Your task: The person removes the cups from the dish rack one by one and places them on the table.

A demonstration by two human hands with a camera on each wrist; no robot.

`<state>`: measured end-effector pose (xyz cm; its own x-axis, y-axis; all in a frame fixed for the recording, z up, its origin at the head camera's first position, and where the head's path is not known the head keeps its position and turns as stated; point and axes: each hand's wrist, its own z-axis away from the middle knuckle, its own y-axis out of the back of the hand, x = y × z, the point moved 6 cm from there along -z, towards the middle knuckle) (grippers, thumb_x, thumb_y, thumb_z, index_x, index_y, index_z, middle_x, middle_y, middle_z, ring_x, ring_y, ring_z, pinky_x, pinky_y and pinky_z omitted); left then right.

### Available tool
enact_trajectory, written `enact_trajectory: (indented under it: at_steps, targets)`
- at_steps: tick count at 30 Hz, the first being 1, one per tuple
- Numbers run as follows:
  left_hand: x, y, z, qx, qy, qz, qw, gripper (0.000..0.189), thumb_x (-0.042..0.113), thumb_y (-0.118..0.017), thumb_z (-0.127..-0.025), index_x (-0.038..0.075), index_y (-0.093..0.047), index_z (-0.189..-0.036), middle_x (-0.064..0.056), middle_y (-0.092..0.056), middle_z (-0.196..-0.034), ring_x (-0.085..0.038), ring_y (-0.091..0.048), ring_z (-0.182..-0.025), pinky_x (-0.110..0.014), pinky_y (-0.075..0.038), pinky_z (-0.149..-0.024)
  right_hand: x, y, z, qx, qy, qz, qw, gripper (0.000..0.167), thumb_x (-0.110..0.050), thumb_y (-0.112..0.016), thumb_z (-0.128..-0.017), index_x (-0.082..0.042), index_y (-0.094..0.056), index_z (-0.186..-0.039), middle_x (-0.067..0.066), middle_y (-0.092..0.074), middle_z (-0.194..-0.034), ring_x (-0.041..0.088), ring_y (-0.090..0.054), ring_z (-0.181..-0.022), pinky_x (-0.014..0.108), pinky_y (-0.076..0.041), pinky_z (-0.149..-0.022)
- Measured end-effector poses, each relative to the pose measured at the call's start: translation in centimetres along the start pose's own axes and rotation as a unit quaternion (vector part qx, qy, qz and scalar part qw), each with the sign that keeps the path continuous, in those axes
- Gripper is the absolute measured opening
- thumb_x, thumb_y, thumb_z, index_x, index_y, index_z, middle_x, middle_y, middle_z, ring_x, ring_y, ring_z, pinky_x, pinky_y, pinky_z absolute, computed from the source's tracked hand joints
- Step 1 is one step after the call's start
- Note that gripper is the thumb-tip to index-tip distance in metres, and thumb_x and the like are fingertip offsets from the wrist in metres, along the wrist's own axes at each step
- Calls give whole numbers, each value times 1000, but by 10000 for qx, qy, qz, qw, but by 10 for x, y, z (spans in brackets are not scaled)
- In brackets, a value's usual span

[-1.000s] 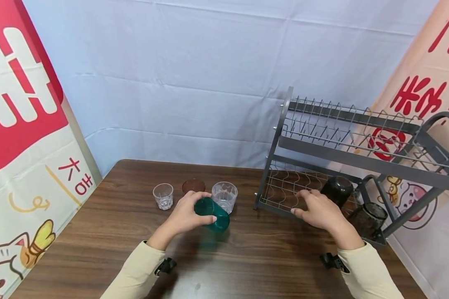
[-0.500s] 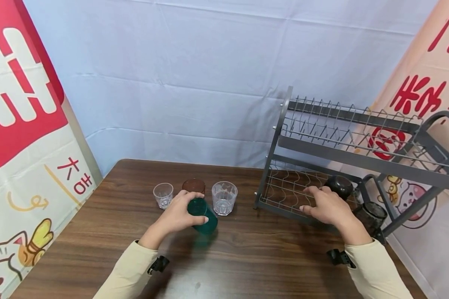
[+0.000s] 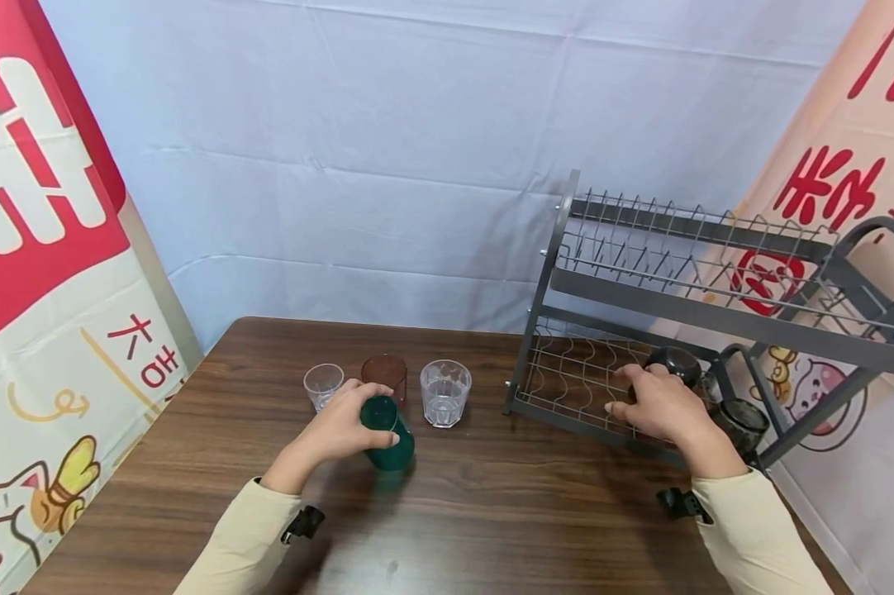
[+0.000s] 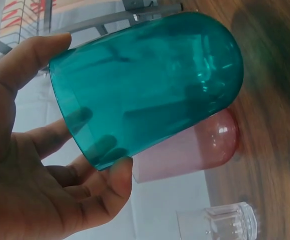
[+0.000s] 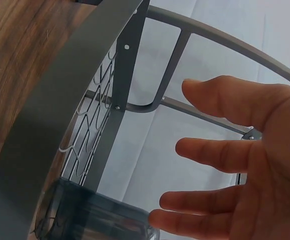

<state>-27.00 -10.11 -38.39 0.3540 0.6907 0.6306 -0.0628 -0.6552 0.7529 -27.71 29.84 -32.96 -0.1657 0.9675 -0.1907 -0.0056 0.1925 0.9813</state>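
Note:
My left hand [image 3: 340, 431] grips a teal tumbler [image 3: 389, 442] near its rim, thumb on one side and fingers on the other, in the head view. Filling much of the left wrist view, the tumbler [image 4: 155, 85] tilts a little, its rounded base close over the table. Behind it stand a reddish-brown glass [image 3: 387, 376] and two clear glasses, a small one [image 3: 323, 382] and a larger faceted one [image 3: 444, 397]. At the lower shelf of the dish rack [image 3: 663, 293], my right hand [image 3: 663, 402] holds nothing, fingers spread beside a dark glass [image 3: 676, 364].
A second dark glass [image 3: 740, 421] sits at the right end of the rack's lower wire shelf [image 3: 566, 376]. The upper tier has wire plate slots [image 3: 640, 240]. Brown wooden table [image 3: 492, 512] lies beneath, with a pale cloth [image 3: 343, 165] hanging behind.
My left hand has carried the teal tumbler left and away from the larger clear glass, bringing it more upright. My right hand has shifted slightly right along the rack.

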Motion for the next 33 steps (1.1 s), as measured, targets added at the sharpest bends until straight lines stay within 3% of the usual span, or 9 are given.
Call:
enact_trajectory:
  at_steps: [7, 20, 28, 33]
  targets:
    - [-6, 5, 3, -14, 81, 12, 10000, 59, 29, -82, -68, 12, -61, -121, -13, -53, -112, -31, -53, -96, -43, -50, -70, 7, 2, -1, 70, -219, 54, 9997, 62, -35, -68, -84, 4, -48, -128, 39, -38, -117, 58, -37, -103, 61, -39, -69]
    - [-16, 12, 4, -90, 193, -382, 9990, 58, 30, -82, -68, 11, -61, -119, -19, -50, -121, -36, -49, -106, -48, -48, -74, 17, 10, -1, 233, -324, 31, 9992, 62, -33, -68, -82, 7, -48, -126, 39, -35, -113, 57, -36, -98, 62, -37, -67]
    - [-25, 19, 7, -230, 199, -381, 9988, 60, 31, -80, -71, 8, -59, -122, -24, -45, -127, -40, -44, -114, -53, -44, -81, 28, 11, -4, 291, -419, 37, 9987, 59, -33, -67, -83, 6, -49, -124, 40, -32, -113, 58, -32, -101, 63, -36, -68]
    - [-32, 23, 8, -180, 233, -343, 9990, 59, 30, -81, -70, 9, -60, -121, -17, -50, -117, -35, -49, -104, -49, -46, -78, 36, 13, -8, 472, -494, 24, 9977, 56, -32, -66, -84, 6, -50, -122, 40, -30, -114, 59, -30, -102, 64, -34, -70]
